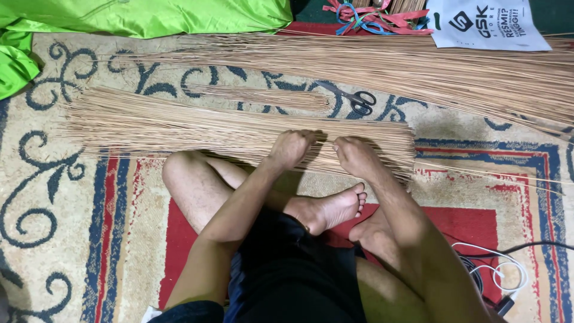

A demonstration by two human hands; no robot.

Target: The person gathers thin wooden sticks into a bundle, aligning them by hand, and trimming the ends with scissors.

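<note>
Tan dry palm-rib sticks, thin and straight, lie as a flat trimmed bundle (197, 128) across the carpet (72, 239), just ahead of the crossed legs. Both hands sit on its near edge, close together, right of the bundle's middle.

Left hand (291, 148): fingers curled tight into a loose fist, pinching a few sticks off the near edge. Right hand (354, 154): same posture, knuckles up, fingers folded under onto sticks next to the left. How many sticks each one actually holds: cannot tell, the fingertips are hidden under the knuckles.

Judgement on doing this well: keep the pinch small and low, lift only the near-edge sticks so the rest stay parallel. Hands near each other gives control of the middle only; the long ends can sag or snag neighbours, so slide, don't yank. Sticks look brittle, so avoid bending them over the shin.

Further out: a small separate sliver of sticks (263, 97) lies beyond the bundle, its right end just beside black-handled scissors (357, 100). Past that, a much longer untrimmed heap of sticks (454, 69) fans out to the right edge. Green fabric (143, 15) at top left, red and blue strips (376, 15) at top centre, a white printed bag (487, 24) at top right. White and black cables (502, 269) lie by the right knee.
</note>
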